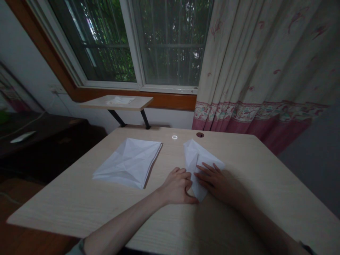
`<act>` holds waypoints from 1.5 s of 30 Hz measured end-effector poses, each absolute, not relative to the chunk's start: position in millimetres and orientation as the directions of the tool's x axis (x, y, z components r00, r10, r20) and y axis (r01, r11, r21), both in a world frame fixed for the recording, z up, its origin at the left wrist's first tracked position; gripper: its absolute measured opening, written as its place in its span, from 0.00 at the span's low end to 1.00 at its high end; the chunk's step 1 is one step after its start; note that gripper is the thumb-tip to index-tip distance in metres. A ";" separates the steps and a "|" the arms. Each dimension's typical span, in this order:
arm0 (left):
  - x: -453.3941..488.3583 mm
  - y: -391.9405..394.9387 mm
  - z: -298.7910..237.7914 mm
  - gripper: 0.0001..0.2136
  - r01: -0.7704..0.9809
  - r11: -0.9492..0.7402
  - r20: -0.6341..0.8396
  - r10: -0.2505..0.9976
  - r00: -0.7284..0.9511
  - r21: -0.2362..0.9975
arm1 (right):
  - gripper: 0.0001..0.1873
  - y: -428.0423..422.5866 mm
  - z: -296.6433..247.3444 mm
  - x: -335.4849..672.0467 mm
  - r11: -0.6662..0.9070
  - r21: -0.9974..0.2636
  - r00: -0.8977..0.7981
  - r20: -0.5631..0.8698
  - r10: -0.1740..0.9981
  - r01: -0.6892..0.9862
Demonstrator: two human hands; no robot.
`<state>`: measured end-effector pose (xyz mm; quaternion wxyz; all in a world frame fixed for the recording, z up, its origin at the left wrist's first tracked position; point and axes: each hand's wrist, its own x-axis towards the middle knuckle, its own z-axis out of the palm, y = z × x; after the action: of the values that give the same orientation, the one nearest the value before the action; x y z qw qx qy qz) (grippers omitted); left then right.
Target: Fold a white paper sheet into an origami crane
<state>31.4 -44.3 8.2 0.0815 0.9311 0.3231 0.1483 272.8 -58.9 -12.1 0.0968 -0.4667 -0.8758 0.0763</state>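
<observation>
White paper is lying under both hands. The right hand is pressing flat on the folded paper, fingers spread apart and closing on nothing. The left hand is curling against the piece's near left edge with its thumb reaching toward the lower tip; whether it is pinching that edge or only pushing it down, I cannot tell. The piece is resting on the table, right of centre, narrowing to a point toward the person and fanning wider toward the far side. Judging by its overlapping layers, several folds are already sitting in it, yet it is reading as a flat, uneven shape rather than a finished figure, so more creasing seems to be left. Well apart to the left, a creased sheet is lying opened out, untouched and showing diagonal fold lines. Beyond the hands, a cable hole is showing near the far edge. Behind it, a small shelf is jutting out beneath the window, and a patterned curtain is hanging on the right.
</observation>
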 end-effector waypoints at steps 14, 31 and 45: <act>26.7 -37.9 3.9 0.27 0.493 -0.823 0.277 0.562 0.780 0.282 | 0.20 -59.8 -9.1 272.7 0.552 -0.237 -0.547 0.095 0.832 0.799; 19.2 -30.4 5.2 0.08 0.473 -0.801 0.385 0.593 0.707 0.366 | 0.20 -59.7 -2.5 272.0 0.528 -0.237 -0.531 0.055 0.845 0.815; 19.3 -33.3 7.8 0.09 0.507 -0.803 0.365 0.594 0.717 0.313 | 0.20 -59.0 -12.5 275.0 0.595 -0.172 -0.575 0.153 0.804 0.785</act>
<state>19.3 -33.3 7.8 0.0956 0.9215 0.2986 0.2290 275.0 -59.0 -12.5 0.1077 -0.4481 -0.8864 0.0425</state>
